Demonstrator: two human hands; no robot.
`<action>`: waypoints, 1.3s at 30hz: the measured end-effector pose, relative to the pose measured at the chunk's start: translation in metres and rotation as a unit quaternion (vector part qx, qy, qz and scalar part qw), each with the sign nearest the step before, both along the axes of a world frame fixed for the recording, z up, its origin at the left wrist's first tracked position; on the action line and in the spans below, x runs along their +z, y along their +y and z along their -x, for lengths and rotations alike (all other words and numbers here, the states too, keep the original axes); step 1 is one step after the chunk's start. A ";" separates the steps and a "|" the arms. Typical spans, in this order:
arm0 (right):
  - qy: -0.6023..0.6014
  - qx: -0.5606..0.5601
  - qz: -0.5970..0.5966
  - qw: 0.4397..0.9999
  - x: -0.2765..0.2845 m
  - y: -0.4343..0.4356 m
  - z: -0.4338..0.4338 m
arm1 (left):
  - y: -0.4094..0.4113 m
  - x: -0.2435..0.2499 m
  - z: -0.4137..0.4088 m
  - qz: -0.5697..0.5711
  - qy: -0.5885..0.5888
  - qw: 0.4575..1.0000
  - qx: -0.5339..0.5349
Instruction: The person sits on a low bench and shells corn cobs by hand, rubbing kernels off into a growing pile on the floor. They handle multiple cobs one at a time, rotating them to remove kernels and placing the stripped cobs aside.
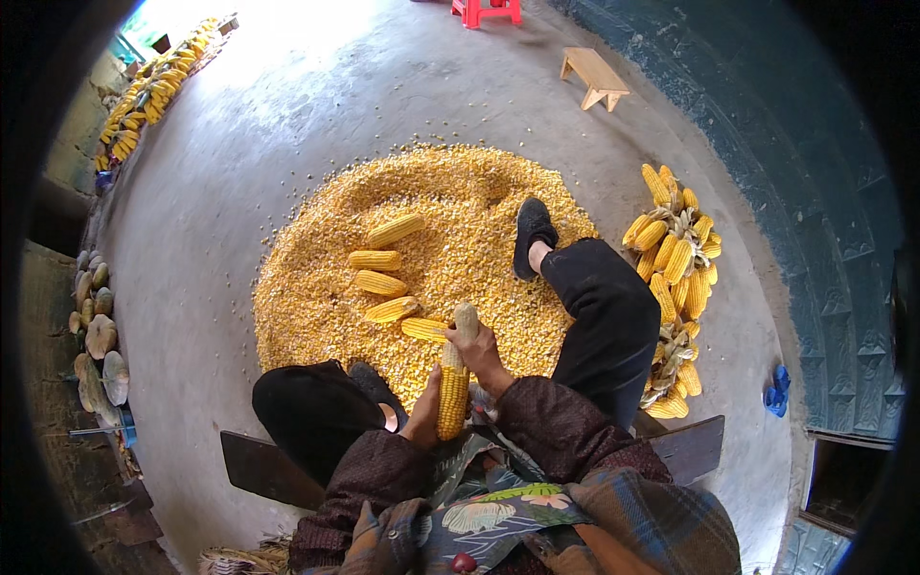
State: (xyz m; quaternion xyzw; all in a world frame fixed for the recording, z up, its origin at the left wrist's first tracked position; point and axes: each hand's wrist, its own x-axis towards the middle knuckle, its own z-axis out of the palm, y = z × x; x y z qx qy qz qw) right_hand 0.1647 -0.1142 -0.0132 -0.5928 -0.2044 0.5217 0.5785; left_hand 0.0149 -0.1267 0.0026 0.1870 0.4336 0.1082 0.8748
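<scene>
My left hand [425, 411] is closed around the lower part of a yellow corn cob [453, 402], whose upper end is stripped of kernels. Above it, my right hand [478, 352] grips a bare, pale cob [466, 321] and presses it against the stripped part of the yellow one. Several whole corn cobs [381, 283] lie in a curved row just beyond my hands, on a wide heap of loose corn kernels [316, 309] spread over the floor. My fingers partly hide where the two cobs meet.
A bundle of husk-tied corn cobs [675, 251] lies right of my leg. Farther off stand a small wooden stool [595, 72] and a red plastic stool [489, 10]. Squashes or gourds [100, 336] line the left wall, with more corn [154, 90] beyond. Blue footwear [777, 392] lies far right.
</scene>
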 end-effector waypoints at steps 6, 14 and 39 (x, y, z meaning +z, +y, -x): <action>0.067 0.155 -0.038 0.985 0.037 -0.006 -0.008 | 0.008 0.012 0.003 0.094 -0.058 0.993 0.049; -0.122 -0.021 0.001 0.992 0.007 -0.001 0.014 | -0.009 -0.004 -0.003 0.017 -0.019 0.999 0.028; 0.310 0.044 0.025 0.949 0.036 -0.003 -0.015 | -0.004 0.019 -0.014 -0.115 0.079 0.990 0.007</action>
